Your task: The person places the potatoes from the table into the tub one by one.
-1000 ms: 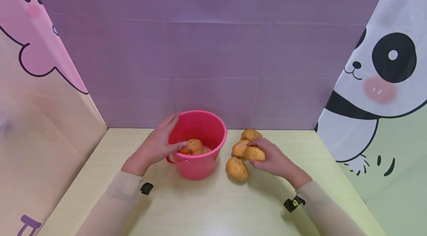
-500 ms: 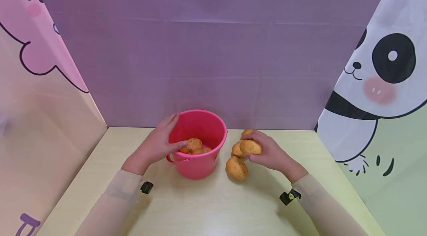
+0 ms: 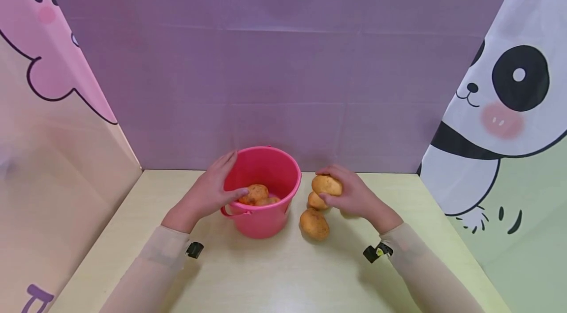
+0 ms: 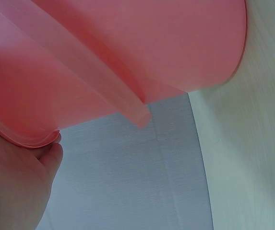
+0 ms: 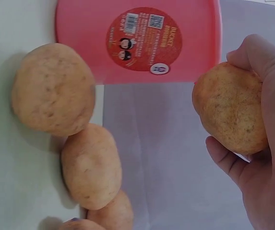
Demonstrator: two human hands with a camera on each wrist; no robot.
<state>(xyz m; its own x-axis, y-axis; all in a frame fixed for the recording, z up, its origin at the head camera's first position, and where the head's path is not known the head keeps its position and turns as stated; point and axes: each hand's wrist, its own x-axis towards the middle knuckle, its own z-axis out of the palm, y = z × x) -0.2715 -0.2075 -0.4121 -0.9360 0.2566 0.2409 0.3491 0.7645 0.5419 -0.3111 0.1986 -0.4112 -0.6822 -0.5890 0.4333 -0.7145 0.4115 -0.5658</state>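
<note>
My left hand (image 3: 217,187) holds the left rim of a pink bucket (image 3: 261,222); in the left wrist view, that hand (image 4: 17,177) lies against the rim. Inside the bucket, two potatoes (image 3: 256,194) can be seen. My right hand (image 3: 354,195) grips a potato (image 3: 327,185) between thumb and fingers, raised above the table to the right of the bucket. In the right wrist view this held potato (image 5: 231,108) appears level with the bucket's base. Below it, a large potato (image 3: 314,224) and a smaller potato (image 3: 316,201) rest on the table, with more partly hidden by my hand.
The pale wooden table (image 3: 266,278) ends at a purple backdrop (image 3: 283,81) close behind the bucket. Side panels with a cartoon panda (image 3: 500,96) and a pink figure (image 3: 57,57) flank it. The bucket's side bears a round red label (image 5: 144,38).
My right hand has lifted its potato and moved it up and left toward the bucket, over the other potatoes. My left hand and the bucket have stayed in place.
</note>
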